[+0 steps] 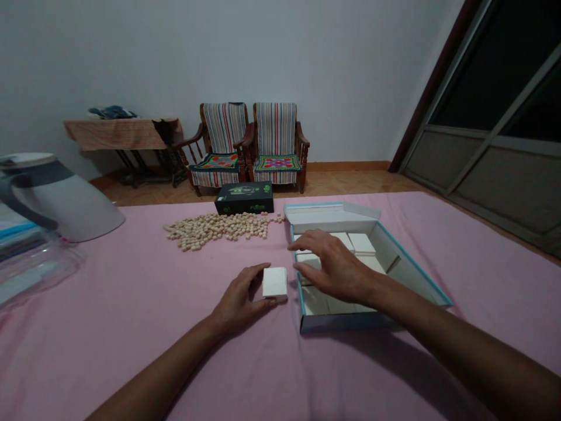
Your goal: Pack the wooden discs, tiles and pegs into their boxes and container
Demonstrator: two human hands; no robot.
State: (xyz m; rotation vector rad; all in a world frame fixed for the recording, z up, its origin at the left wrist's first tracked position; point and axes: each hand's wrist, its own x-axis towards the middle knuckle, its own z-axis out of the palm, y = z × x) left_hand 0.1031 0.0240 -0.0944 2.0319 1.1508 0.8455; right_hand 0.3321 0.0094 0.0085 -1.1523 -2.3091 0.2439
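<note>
1. Hands, two and bare, work over a pink cloth; the left hand has its thumb and fingers closed about the left side of a small white box.
2. That small white box sits near the middle, just left of a larger open box, with its top facing up; whether it rests on the cloth or is slightly raised, I cannot tell.
3. The right hand is over the left part of the open box, its thumb and fingers parted and curved, with nothing visibly gripped; whether it touches anything inside, I cannot tell.
4. Inside the open box are more white boxes, partly hidden by the right hand and forearm; its white lid stands folded back at the far side, and its rim is blue.
5. Beyond the left hand, many small pale pieces lie in a loose spread, with a black box bearing green print just behind them.
6. At the far left are a pale jug with a dark handle and, nearer, a clear plastic container.
7. Across the room, two wooden armchairs with striped covers stand against a pale wall, beside a side table draped in orange cloth.
</note>
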